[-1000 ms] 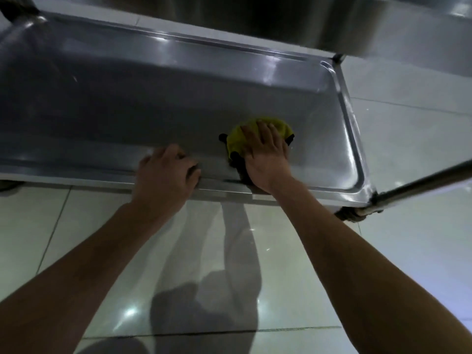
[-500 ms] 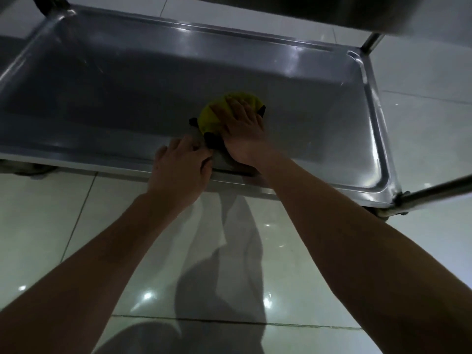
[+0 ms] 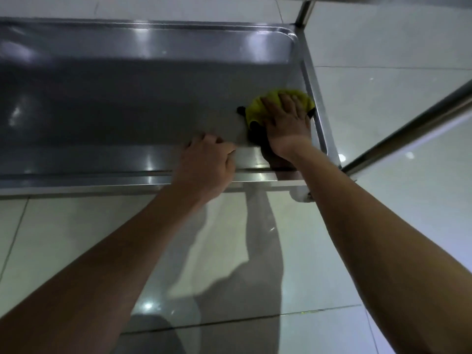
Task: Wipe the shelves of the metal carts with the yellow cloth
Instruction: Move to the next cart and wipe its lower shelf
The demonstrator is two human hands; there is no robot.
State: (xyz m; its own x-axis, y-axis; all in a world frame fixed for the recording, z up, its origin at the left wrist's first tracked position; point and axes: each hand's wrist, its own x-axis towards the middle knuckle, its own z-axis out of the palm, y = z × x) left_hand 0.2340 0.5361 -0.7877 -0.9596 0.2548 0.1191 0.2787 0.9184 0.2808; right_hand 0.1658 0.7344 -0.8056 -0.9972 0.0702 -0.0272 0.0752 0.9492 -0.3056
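Note:
The bottom shelf (image 3: 127, 103) of a metal cart is a shallow steel tray just above the floor. A yellow cloth (image 3: 258, 108) with a dark edge lies flat on it, close against the shelf's right rim. My right hand (image 3: 286, 121) presses down on the cloth with fingers spread, covering most of it. My left hand (image 3: 207, 162) is curled over the shelf's near rim, a little to the left of the cloth.
A steel upright post (image 3: 304, 11) rises at the far right corner. A slanted metal tube (image 3: 408, 123) crosses at right. Glossy pale floor tiles (image 3: 383, 60) surround the cart, and the edge of an upper shelf (image 3: 383, 0) shows at the top.
My right hand has slid the cloth from the middle of the shelf to its right end. My left hand still holds the near rim. The view has shifted.

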